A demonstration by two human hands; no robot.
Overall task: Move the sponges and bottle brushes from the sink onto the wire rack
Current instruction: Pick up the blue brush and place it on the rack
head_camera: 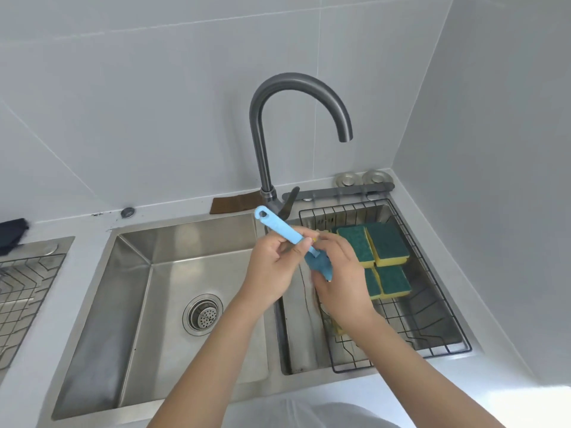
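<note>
A light blue bottle brush [282,231] with a hole in its handle end is held tilted above the sink [173,242], its darker head pinched between the fingers [309,242]. Just beyond them, green-topped yellow sponges [374,251] lie flat, touching, in the black wire rack [432,273].

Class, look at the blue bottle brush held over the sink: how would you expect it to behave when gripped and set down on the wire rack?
The blue bottle brush probably has a stiff handle: it stays straight in the left hand. Its head looks soft, squashed under the right hand. On the wire rack, the flat handle likely won't roll.
</note>
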